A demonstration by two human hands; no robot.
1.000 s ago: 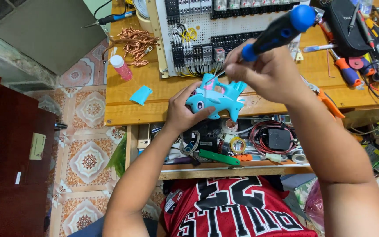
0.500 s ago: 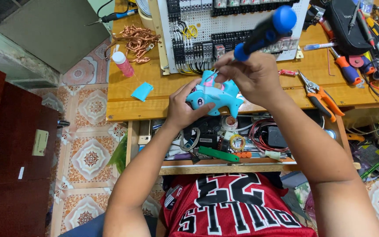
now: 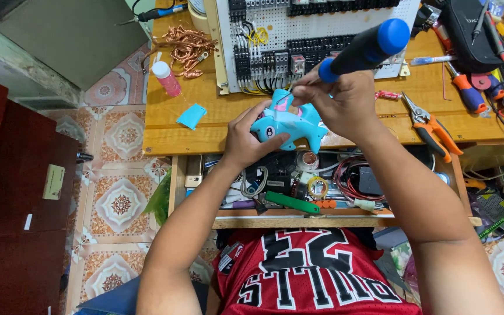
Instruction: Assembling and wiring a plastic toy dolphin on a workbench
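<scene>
At frame centre, we note the left hand (image 3: 246, 140) clasps the blue plastic dolphin toy (image 3: 290, 123); the right hand (image 3: 336, 105) grips the black, blue-capped screwdriver (image 3: 361, 49), best kept squarely seated.

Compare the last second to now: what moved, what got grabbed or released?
Little changed. The right hand tilted the blue-and-black screwdriver, its handle end swinging toward the person's right and a bit lower, tip staying at the blue dolphin toy. The toy sits slightly further from the desk's front edge. Nothing was grabbed or released: the left hand keeps its grip on the toy. The orange pliers, pink bottle and copper wire stayed put.
</scene>
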